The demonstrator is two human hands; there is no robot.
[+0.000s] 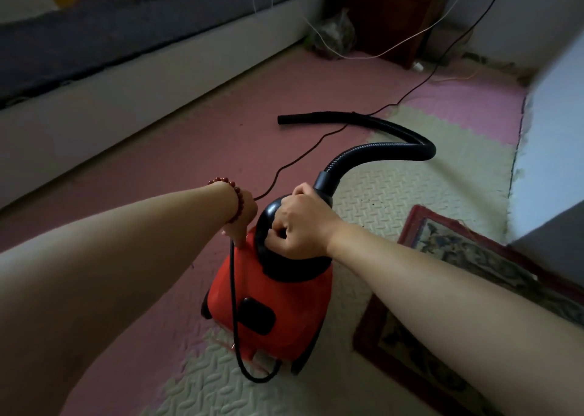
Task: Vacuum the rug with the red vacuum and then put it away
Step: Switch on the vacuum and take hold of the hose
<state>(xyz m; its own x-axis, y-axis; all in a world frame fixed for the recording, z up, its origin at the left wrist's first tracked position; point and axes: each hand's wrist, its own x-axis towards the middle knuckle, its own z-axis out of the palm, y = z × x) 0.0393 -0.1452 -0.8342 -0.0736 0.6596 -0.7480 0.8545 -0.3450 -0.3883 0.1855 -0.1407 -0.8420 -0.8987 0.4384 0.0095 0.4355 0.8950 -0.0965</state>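
Red vacuum (268,295) on the floor mat (395,200): right grip (300,222) clasps its black handle (264,222), left grip (242,221) pinches the power cord (233,289).

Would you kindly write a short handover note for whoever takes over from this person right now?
Left hand: pinches the black power cord at the side of the red vacuum.
Right hand: grips the vacuum's black top handle.
The hose lies loose on the floor mats, its free end away from the rug, which lies right of the vacuum.
Done: cannot tell whether the rug has been vacuumed.
Left: check the rug, then put the vacuum away; it is out on the floor.
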